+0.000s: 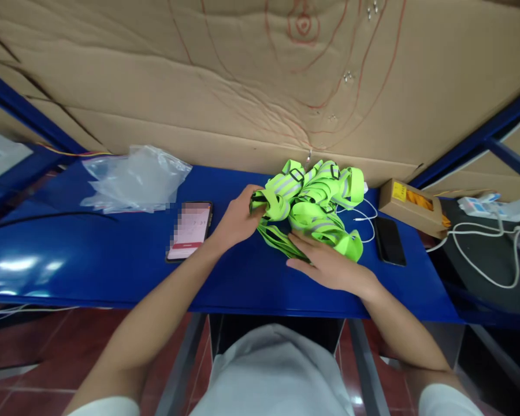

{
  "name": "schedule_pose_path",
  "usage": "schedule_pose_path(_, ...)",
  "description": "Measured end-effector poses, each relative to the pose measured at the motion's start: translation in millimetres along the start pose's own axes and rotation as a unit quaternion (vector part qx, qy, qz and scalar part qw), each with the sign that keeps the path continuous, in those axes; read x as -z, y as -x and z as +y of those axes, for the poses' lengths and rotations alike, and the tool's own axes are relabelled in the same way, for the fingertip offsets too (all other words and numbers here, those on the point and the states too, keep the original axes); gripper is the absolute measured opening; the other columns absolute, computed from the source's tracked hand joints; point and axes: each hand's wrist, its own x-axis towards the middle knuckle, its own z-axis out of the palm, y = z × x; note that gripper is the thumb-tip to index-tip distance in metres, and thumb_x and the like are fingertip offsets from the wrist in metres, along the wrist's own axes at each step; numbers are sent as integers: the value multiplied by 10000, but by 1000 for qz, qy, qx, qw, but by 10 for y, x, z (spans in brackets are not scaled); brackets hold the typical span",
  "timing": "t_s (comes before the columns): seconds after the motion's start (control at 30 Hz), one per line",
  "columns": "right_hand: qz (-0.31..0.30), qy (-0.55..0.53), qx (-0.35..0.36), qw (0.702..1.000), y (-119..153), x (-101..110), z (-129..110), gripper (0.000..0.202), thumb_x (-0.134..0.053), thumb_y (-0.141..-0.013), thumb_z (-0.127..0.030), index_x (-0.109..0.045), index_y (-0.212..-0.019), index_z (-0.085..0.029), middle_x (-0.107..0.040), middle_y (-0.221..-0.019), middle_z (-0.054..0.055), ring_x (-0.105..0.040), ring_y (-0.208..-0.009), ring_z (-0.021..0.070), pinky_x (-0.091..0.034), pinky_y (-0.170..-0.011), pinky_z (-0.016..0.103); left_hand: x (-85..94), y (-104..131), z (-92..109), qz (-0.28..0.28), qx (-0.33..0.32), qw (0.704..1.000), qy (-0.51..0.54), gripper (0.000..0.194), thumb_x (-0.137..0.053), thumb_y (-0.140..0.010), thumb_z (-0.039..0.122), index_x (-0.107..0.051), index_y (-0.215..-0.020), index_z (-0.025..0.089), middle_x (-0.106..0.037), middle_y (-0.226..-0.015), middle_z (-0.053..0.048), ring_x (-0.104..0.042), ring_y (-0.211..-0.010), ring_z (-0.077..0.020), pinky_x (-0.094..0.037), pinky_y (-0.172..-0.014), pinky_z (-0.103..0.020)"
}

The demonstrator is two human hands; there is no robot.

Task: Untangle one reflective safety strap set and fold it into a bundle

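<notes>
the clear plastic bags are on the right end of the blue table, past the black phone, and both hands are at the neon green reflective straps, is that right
Not quite: the head view shows the clear plastic bags on the left part of the blue table, beyond the phone with the lit screen. Both hands are indeed at the neon green reflective straps.

Looking like a small workshop or packing corner. Showing it through a glossy blue tabletop (238, 289) between blue frame bars (463, 148), and through cardboard sheeting (134, 81) standing behind, bearing hand-drawn red lines (304, 25) and small shiny fittings (348, 76). Also showing clear plastic bags (136, 176) lying piled, white cables (498, 277) trailing loosely, and reddish floor tiles (34, 372) running underneath.
</notes>
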Motion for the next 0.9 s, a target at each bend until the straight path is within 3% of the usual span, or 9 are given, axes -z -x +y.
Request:
schedule_pose_path(0.1,-11,-49,-14,999,27,282,-48,471,-414,-1095,-392,-535,-1515,-218,-709,-1351,102,-729,-1179,258,-602,-1037,454,-29,-70,-17,47,10,978,203,404,-701,-781,191,-590,-1169,203,-695,-1158,-52,-665,-1031,-205,-524,-915,-326)
schedule_pose_path(0.17,58,-53,-42,996,-25,435,-90,474,-432,-1089,-354,-479,-1550,-255,-724,-1318,86,-751,-1115,241,-624,-993,439,-25,-74,43,41,43,936,347,476,-772,-742,225,-590,-1181,213,-702,-1154,-39,-671,-1015,-194,-533,-877,-294)
schedule_pose_path(0.33,195,70,53,977,-292,654,-159,672,-663,-981,-378,-406,-1593,-276,-324,-1695,111,-340,-1566,333,-354,-1264,561,37,7,283,-62,123,836,532,544,-860,-748,393,-623,-1209,230,-747,-1100,-42,-726,-909,-220,-578,-773,-305)
schedule_pose_path(0.47,255,-52,24,965,-482,654,-62,340,-632,-998,-419,-688,-1274,-230,-729,-1236,95,-699,-1141,269,-572,-1001,442,-3,15,278,-169,191,829,498,635,-584,-885,757,-654,-1187,203,-757,-1004,-93,-718,-709,-235,-567,-636,-349)
schedule_pose_path(0.53,301,-168,-47,938,-532,606,51,325,-643,-976,-498,-735,-1091,-208,-760,-966,55,-715,-878,219,-590,-809,369,-48,-3,205,-127,210,876,416,778,-359,-919,844,-650,-1184,174,-744,-1002,-131,-714,-715,-250,-555,-625,-365)
schedule_pose_path(0.63,299,-338,-122,884,-528,494,235,389,-674,-931,-565,-730,-1066,-205,-756,-950,41,-694,-828,187,-560,-732,312,-101,12,127,75,60,970,224,661,-409,-991,714,-569,-1305,154,-680,-1226,-173,-712,-978,-264,-571,-812,-389)
schedule_pose_path(0.7,275,-413,-158,854,-477,397,323,409,-698,-910,-570,-706,-1125,-222,-757,-1003,40,-696,-833,180,-556,-713,297,-116,69,139,153,-109,976,112,614,-550,-993,567,-452,-1441,159,-553,-1436,-201,-611,-1258,-292,-524,-1006,-430)
schedule_pose_path(0.8,272,-450,-181,831,-374,236,376,453,-733,-888,-556,-653,-1215,-253,-744,-1029,33,-686,-817,176,-548,-685,289,-122,180,224,129,-283,950,-22,646,-657,-949,427,-398,-1499,207,-456,-1556,-191,-441,-1461,-318,-389,-1165,-488)
schedule_pose_path(0.9,280,-424,-164,846,-293,103,378,446,-728,-902,-542,-636,-1246,-273,-714,-1044,31,-662,-831,173,-542,-708,298,-155,239,277,35,-310,943,-113,500,-635,-964,364,-493,-1429,242,-534,-1520,-145,-468,-1453,-299,-308,-1189,-479)
